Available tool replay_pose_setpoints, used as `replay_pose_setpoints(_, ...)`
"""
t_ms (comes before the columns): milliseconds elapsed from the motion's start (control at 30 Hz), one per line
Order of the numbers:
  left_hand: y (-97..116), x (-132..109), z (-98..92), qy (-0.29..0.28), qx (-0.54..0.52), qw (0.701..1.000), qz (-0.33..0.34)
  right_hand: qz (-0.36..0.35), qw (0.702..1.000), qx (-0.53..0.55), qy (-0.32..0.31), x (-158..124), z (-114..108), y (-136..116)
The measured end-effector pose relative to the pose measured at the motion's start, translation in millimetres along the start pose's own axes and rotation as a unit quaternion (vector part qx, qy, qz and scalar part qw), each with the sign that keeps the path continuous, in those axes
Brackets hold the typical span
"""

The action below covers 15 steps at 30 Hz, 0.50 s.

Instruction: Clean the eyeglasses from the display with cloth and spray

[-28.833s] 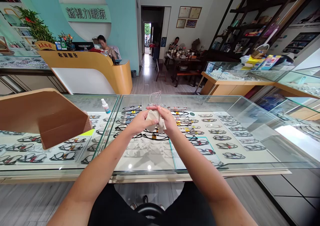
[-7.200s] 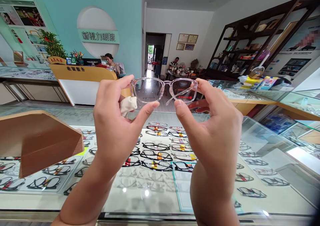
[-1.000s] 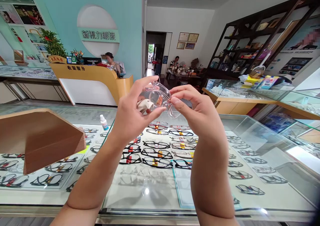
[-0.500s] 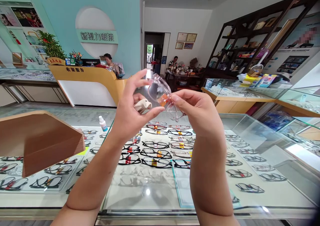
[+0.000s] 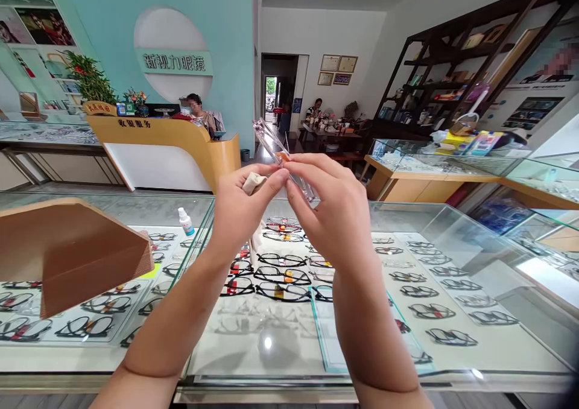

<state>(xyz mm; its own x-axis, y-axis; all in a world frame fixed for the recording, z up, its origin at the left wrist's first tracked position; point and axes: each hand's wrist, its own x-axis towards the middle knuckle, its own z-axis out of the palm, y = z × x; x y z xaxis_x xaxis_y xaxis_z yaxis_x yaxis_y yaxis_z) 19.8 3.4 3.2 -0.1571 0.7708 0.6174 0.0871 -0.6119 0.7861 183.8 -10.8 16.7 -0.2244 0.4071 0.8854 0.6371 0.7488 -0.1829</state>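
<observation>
A pair of clear, pinkish eyeglasses (image 5: 268,139) with an orange tag is held up over the display counter, turned nearly edge-on. My left hand (image 5: 242,204) is closed, its thumb and fingertips pinching at the middle of the frame. A pale cleaning cloth (image 5: 253,183) is tucked in that hand, and part of it hangs below. My right hand (image 5: 332,201) grips the same eyeglasses from the right, fingertips meeting those of the left. Part of the frame lies hidden behind the right fingers.
Below is a glass display case (image 5: 235,361) holding rows of eyeglasses (image 5: 283,274). A brown box-like object (image 5: 81,252) juts in at left, near a small white bottle (image 5: 185,222). Beyond stand a reception counter (image 5: 158,140) with a person (image 5: 205,116) and another seated person (image 5: 314,110).
The eyeglasses have turned from facing me to nearly edge-on. My left fingers, spread around a lens before, have closed on the frame. My right hand has moved left, closer to the left one.
</observation>
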Motion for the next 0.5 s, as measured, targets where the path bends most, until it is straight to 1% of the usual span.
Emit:
replay_pose_setpoints(67, -5.6, 4.7, -1.7, 0.009, -0.011, 1.0, -0.005, -0.001, 0.999, 0.002, -0.038, -0.5, -4.3, -1.7)
replay_pose_setpoints(133, -9.3, 7.6, -3.0, 0.016, -0.01, 1.0, 0.0, 0.011, 0.998, 0.024, -0.056, -0.5, -6.8, -2.9)
replay_pose_setpoints(200, -11.5, 8.9, -3.7, 0.019, 0.0, 1.0, 0.012, 0.039, 0.996, 0.063, -0.055, 0.0, -7.0, -2.5)
replay_pose_setpoints(267, -12.9, 9.4, -4.1, 0.014, 0.009, 1.0, 0.021, 0.087, 0.988, 0.12, -0.037, 1.2, -5.5, 0.4)
replay_pose_setpoints(333, -14.2, 10.2, -4.5, -0.001, 0.008, 1.0, 0.019, 0.136, 0.974, 0.181, -0.014, 2.9, -4.0, 5.3)
replay_pose_setpoints(400, -15.3, 11.5, -4.9, -0.025, -0.007, 1.0, 0.006, 0.177, 0.956, 0.235, -0.013, 4.8, -3.9, 10.8)
replay_pose_setpoints(433, -15.8, 12.4, -5.0, -0.036, -0.02, 0.999, -0.003, 0.193, 0.946, 0.259, -0.026, 5.9, -4.6, 13.2)
replay_pose_setpoints(500, -16.7, 14.1, -5.2, -0.055, -0.041, 0.997, -0.021, 0.213, 0.927, 0.301, -0.073, 7.8, -7.1, 16.9)
